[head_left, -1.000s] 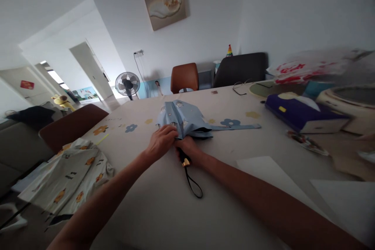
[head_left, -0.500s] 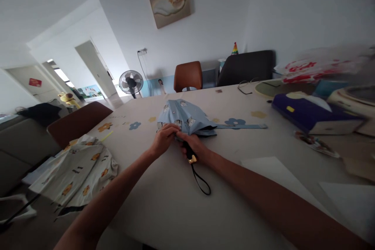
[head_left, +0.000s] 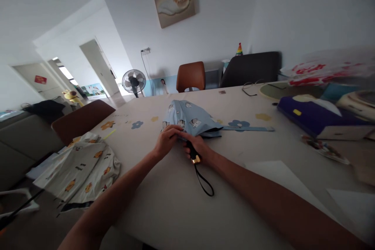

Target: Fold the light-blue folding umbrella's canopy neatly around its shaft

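Observation:
A light blue folding umbrella [head_left: 190, 115] with a cat-like print lies loosely folded on the table, its canopy pointing away from me. Its black handle, with a gold end and a wrist loop [head_left: 205, 181], points toward me. My right hand [head_left: 197, 147] is wrapped round the handle. My left hand [head_left: 169, 137] is closed on the canopy's near edge, its fingertips meeting my right hand; what exactly lies under those fingers is hidden. The umbrella's blue strap [head_left: 249, 128] stretches out to the right across the tabletop.
A second umbrella [head_left: 84, 168], cream with orange figures, sits half folded at the table's left edge. On the right are a purple tissue box [head_left: 310, 115], glasses [head_left: 249, 89], a plastic bag [head_left: 322, 68] and white paper sheets [head_left: 284, 177]. Chairs [head_left: 191, 77] stand behind the table [head_left: 164, 203].
The whole view has shifted slightly, so things appear a little farther right. Both hands keep their places on the umbrella, with my right fingers slightly changed near the canopy edge.

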`<state>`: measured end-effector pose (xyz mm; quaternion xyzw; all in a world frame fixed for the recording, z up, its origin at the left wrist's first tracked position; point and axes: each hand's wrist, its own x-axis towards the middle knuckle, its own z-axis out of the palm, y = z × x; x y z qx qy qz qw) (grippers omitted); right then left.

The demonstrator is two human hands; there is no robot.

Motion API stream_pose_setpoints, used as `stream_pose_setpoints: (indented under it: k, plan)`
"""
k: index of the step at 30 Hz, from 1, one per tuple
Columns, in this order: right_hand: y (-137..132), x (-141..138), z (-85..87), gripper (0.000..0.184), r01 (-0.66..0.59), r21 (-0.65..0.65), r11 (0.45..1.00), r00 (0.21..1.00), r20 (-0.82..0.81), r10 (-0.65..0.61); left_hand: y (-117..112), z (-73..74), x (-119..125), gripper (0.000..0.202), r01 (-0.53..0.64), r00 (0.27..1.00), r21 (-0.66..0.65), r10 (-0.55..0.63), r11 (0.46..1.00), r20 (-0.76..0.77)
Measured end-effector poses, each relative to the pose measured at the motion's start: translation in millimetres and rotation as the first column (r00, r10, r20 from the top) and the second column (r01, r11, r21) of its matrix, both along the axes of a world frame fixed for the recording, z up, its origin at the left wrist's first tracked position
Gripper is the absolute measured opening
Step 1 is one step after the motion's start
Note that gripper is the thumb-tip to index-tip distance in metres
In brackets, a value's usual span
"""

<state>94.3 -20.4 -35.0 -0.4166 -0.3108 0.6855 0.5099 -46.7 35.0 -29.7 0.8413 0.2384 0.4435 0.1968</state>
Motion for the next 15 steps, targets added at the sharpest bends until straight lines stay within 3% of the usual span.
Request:
stream_pose_setpoints:
  k: [4, 7, 10, 12, 15]
  plan:
    - [0, -2, -0.1, 0.019, 0.027, 0.005, 1.0, 0.999, 0.046, -0.027, 6, 8.0, -8, 0.016, 0.036, 0.997, -0.227, -0.018, 0.973, 0.08]
    - [-2, -7, 0.6, 0.021, 0.056, -0.015, 0.998, 0.979, 0.195, -0.052, 10, 22.2, -4, 0.016, -0.066, 0.978, -0.353, 0.131, 0.933, 0.162]
    - [-4, -14, 1.2, 0.024, 0.093, 0.019, 0.995, 0.941, 0.325, -0.094, 10, 30.4, 18, 0.031, -0.201, 0.966, -0.302, 0.241, 0.932, 0.098]
    - [-5, -17, 1.3, 0.028, 0.098, 0.058, 0.994, 0.91, 0.399, -0.113, 8, 29.2, 39, 0.044, -0.263, 0.961, -0.202, 0.274, 0.943, 0.027]
    - [-5, -18, 0.8, 0.034, 0.051, 0.1, 0.994, 0.863, 0.497, -0.094, 7, 23.6, 67, 0.053, -0.349, 0.932, -0.187, 0.361, 0.918, 0.033]
